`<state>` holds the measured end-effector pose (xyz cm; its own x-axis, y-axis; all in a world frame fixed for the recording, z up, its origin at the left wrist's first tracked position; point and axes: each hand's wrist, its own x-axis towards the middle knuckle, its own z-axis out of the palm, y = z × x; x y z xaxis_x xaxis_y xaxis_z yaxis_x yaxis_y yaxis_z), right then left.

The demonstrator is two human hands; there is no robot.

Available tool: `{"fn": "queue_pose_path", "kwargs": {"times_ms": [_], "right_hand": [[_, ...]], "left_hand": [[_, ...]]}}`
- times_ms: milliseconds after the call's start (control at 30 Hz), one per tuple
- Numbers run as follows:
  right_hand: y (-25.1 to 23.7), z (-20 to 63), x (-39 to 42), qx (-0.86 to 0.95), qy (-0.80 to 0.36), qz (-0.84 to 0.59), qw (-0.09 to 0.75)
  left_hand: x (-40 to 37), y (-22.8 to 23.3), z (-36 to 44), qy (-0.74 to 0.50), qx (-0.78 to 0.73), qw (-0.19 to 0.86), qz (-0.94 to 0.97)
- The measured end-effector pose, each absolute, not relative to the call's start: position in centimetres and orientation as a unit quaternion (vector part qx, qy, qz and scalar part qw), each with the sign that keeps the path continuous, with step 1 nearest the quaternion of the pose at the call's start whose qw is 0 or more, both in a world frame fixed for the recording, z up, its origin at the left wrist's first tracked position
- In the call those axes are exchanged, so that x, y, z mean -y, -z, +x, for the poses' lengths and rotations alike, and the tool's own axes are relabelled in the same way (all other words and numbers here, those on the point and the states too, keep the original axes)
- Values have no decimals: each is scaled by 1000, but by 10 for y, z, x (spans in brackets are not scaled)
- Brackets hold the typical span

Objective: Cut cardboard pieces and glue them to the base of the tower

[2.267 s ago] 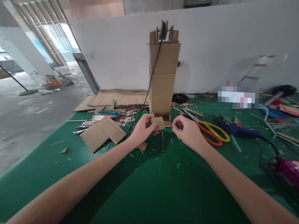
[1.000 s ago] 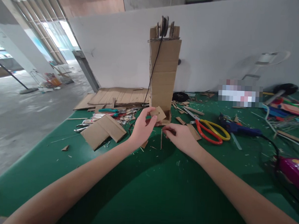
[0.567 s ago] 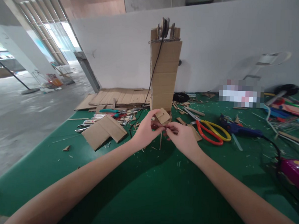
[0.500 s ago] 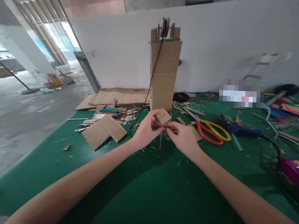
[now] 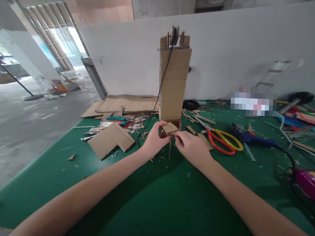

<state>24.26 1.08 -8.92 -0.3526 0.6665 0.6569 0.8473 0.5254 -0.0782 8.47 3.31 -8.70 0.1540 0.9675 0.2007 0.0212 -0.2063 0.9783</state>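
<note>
Both hands meet at the foot of the cardboard tower, mid-counter. Your left hand pinches the small cardboard square by its near-left edge, thumb on top, fingers under. Your right hand is closed in a fingertip pinch at the square's 4 o'clock corner, touching it; can't tell what's between the tips, too small to see.

Handling, my read:
- Square = corrugated scrap, v. light, stiff across the flutes but creases easily. Hold by the edges w/ light pressure, don't squeeze mid-panel.
- Surface is dry and matte, so low slip risk.
- Tower is tall, narrow and hollow, prob. tips easily. Black cord runs from the pulley wheel on top down its left face, so a snag pulls the top over. If you need to brace it, grip low near the base, not mid-height.
- Thin wooden stick lies on the green counter just under your hands, at 6 o'clock of the square; brittle, snaps if leaned on.

Around you: folded cardboard piece at 9 o'clock of the left hand, scissors w/ red/yellow handles at 3 o'clock of the right hand, blue glue gun just beyond them.
</note>
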Motion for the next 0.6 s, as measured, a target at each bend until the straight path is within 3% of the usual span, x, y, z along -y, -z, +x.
{"fn": "queue_pose_path", "kwargs": {"times_ms": [300,500,600], "right_hand": [[87,235,-9,818,217,-451,282],[83,230,-6,795,238,-438,346],[79,230,-4,776,183,-450,404]], "left_hand": [[-25,84,94,-498,-448,494,554],[-26,82,103,-568,-445,539,435],[-33,80,97,-579,-426,556,417]]}}
